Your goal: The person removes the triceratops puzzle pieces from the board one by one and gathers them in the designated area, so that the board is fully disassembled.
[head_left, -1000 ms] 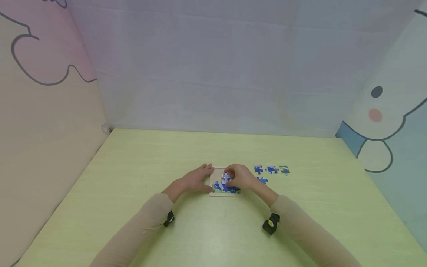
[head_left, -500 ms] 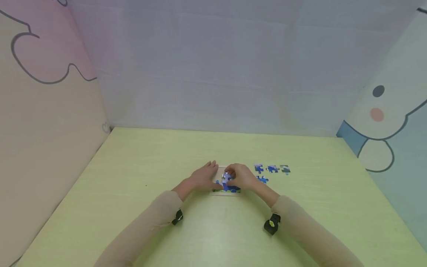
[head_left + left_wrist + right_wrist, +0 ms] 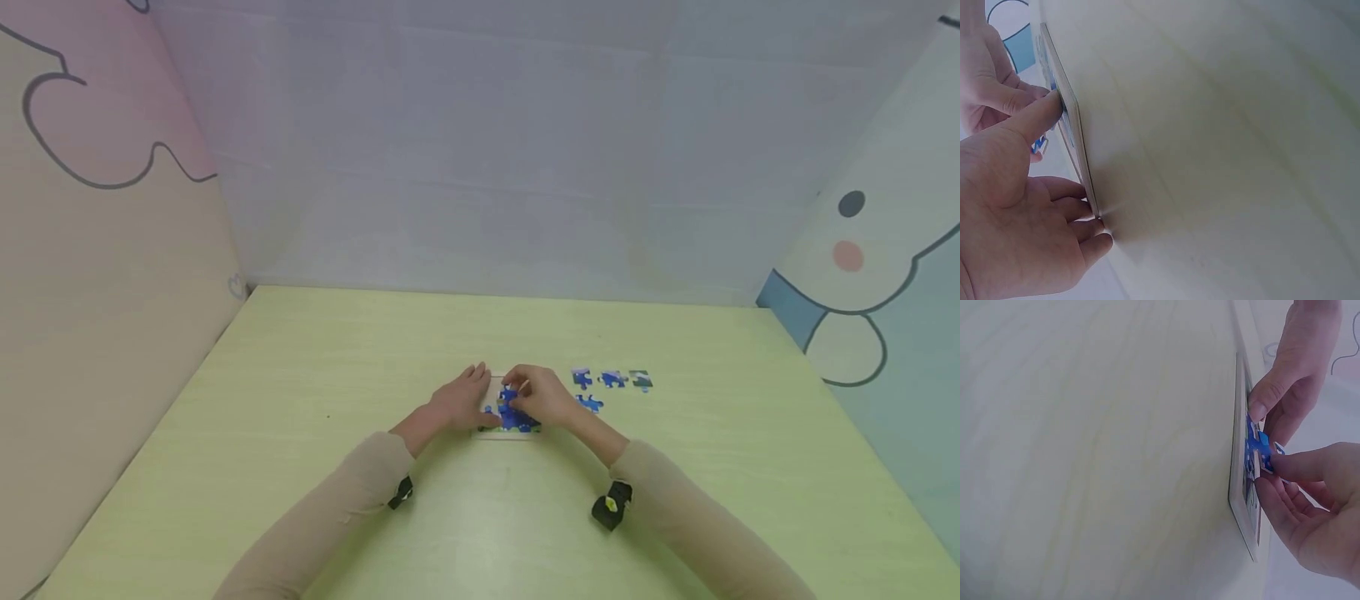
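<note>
A small framed jigsaw puzzle (image 3: 506, 438) lies on the table, with joined blue pieces (image 3: 525, 422) along its near side. My left hand (image 3: 456, 402) rests across the frame's left side. Its fingers are extended, and the thumb presses on the pieces, as the left wrist view also shows. Over the middle of the frame, my right hand (image 3: 546, 397) pinches a blue jigsaw piece (image 3: 1263, 444) between thumb and fingers. That piece stands tilted above the others in the right wrist view; whether it touches them I cannot tell. The hands hide part of the frame.
Several loose jigsaw pieces (image 3: 612, 379) lie right of the frame, one blue piece (image 3: 589, 403) nearer than the rest. The pale yellow table (image 3: 315, 358) ends at a draped back wall and printed side panels.
My left hand has shifted right, bringing its thumb onto the pieces in the frame. The upper area at my right fingertips looked pale lavender before and shows dark blue now.
</note>
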Demonstrator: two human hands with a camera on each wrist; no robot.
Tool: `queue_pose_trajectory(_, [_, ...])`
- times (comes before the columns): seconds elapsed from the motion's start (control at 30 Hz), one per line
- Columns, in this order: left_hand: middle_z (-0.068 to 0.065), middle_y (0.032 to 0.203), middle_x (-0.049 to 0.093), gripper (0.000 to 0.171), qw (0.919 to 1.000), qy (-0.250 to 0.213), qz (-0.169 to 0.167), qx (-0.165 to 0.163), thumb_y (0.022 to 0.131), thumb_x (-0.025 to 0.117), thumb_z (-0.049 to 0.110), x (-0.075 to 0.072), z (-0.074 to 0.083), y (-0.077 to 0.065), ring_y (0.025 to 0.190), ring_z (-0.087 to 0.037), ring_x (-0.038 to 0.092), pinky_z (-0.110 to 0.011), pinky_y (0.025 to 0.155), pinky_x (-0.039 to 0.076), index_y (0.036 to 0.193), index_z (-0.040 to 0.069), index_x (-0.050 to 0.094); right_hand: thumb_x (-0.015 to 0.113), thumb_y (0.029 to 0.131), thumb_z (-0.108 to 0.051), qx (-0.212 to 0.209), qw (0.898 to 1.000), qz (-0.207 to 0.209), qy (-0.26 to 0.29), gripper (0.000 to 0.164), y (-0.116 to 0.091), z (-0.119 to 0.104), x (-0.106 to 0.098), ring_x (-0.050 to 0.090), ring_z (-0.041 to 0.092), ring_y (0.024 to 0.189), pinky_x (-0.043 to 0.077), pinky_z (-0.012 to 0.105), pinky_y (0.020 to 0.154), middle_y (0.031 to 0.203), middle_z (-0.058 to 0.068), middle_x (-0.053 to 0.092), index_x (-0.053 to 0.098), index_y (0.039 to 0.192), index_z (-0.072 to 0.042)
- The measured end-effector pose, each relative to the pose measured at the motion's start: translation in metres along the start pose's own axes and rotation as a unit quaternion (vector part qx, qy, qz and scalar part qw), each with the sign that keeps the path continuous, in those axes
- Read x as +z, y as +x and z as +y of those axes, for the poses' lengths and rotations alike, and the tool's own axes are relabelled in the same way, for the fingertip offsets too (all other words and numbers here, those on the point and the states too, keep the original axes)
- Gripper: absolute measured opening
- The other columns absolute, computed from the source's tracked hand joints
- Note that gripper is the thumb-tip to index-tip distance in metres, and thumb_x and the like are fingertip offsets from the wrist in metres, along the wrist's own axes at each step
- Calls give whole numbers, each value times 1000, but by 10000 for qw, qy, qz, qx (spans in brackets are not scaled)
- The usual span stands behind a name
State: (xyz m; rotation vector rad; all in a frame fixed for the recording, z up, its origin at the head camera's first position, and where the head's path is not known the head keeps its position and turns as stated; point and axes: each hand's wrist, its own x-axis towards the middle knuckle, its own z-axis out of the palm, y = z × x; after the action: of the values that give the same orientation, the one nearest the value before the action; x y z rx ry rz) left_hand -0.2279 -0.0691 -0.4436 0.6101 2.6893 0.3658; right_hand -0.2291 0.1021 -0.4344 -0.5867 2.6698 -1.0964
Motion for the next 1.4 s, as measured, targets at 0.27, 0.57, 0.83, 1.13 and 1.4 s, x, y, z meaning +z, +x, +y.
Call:
queue_pose_trajectory(0.27, [-16,150,9,87,9984,-389,-87,389,83,61,43,-2,-9,-2,138,-29,7,-40,111,17,143,-1,18,64,78,6,719,9930,142,921,26,1,9,1,57,16,77,52,26,70,85,8,60,62,103,3])
queue_pose_trajectory(0.57, [-17,150,9,87,9979,-391,-126,508,81,66,40,-9,-18,-13,138,-30,8,-40,111,17,142,-2,21,64,78,3,1292,9797,236,1515,26,2,10,3,56,16,75,52,25,68,86,9,59,62,104,1])
queue_pose_trajectory(0.83, [-16,150,11,88,9973,-492,-157,529,80,66,41,-6,-23,-12,138,-30,9,-40,111,17,142,-1,21,63,80,2,1604,9695,207,1842,27,2,7,-2,59,16,76,53,26,70,88,9,59,61,107,0])
queue_pose_trajectory(1.13, [-13,151,10,94,9968,-516,-209,572,76,70,42,-8,-24,-15,138,-28,6,-38,112,14,143,1,20,61,81,2,745,9820,35,1736,32,-12,19,-45,60,18,80,54,36,77,93,14,56,57,113,8])
queue_pose_trajectory(1.4, [-13,151,10,94,9959,-618,-173,630,75,71,41,-8,-23,-18,138,-27,6,-38,112,13,143,1,20,59,83,0,608,9882,-67,1403,34,-37,55,-88,60,16,81,53,41,78,96,16,55,53,115,11])
